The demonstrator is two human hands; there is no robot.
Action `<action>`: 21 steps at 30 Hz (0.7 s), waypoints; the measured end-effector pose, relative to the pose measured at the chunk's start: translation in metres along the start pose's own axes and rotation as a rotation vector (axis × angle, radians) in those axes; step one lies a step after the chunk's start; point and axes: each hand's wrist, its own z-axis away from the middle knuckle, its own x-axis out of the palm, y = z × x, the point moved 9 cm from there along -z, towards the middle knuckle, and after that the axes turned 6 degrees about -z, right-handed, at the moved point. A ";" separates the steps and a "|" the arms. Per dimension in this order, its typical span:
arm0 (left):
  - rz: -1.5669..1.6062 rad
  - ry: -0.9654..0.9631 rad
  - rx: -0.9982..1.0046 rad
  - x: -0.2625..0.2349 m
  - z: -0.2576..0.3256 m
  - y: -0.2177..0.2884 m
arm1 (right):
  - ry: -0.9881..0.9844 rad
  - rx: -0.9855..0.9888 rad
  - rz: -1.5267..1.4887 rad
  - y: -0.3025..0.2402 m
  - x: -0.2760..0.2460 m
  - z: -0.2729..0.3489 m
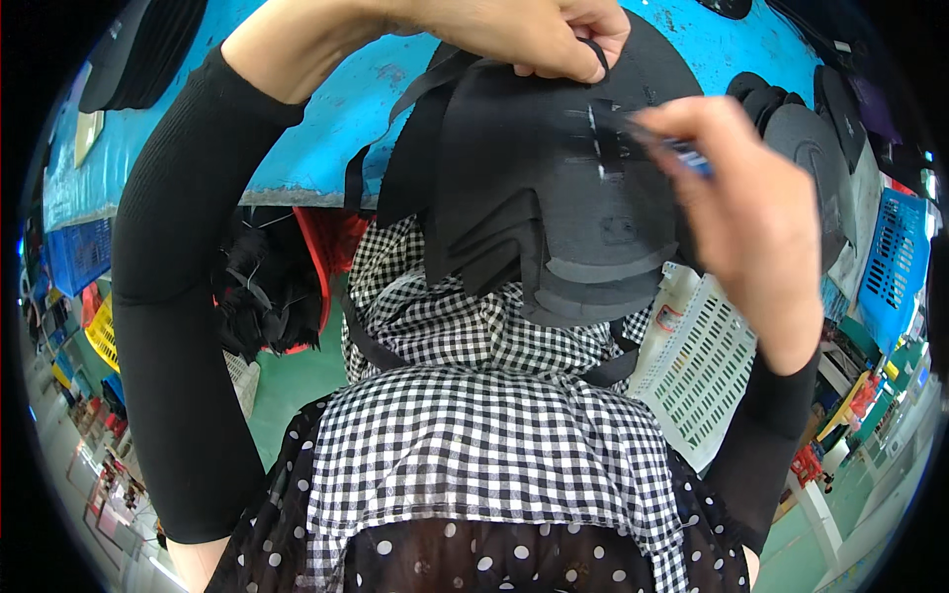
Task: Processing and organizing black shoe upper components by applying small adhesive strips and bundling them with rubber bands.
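Note:
My left hand is closed at the top of the view, pinching the end of a narrow black strap. Beneath it, a stack of flat black panels with rounded ends lies across the edge of the blue table and over my lap. A few short white streaks show on the uppermost panel. Over its right side my right hand is closed round a slim pen-like tool with blue and pale parts. Motion blurs this hand, and the tool's tip is hard to make out.
The blue table spans the top. More rounded black pieces lie at its right and upper left. Below are a red container with black scraps beside it, a pale slotted basket and a blue crate.

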 end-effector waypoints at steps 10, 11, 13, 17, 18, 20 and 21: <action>0.418 0.628 0.174 -0.056 0.033 -0.017 | 0.032 0.123 0.434 -0.029 0.047 -0.014; 0.460 0.597 0.211 -0.063 0.040 -0.011 | 0.051 0.130 0.335 -0.020 0.039 -0.013; 0.449 0.626 0.190 -0.070 0.050 -0.010 | 0.184 0.076 0.026 0.003 0.017 -0.010; 0.347 0.504 0.099 -0.051 0.051 -0.005 | 0.584 0.412 -0.251 0.096 -0.052 0.074; 0.302 0.423 0.101 -0.037 0.049 0.003 | 0.726 0.458 -0.311 0.117 -0.072 0.104; 0.226 0.260 0.151 -0.017 0.042 0.023 | 0.930 0.564 -0.389 0.154 -0.100 0.164; 0.213 0.191 0.189 -0.010 0.040 0.035 | 1.024 0.605 -0.487 0.166 -0.105 0.194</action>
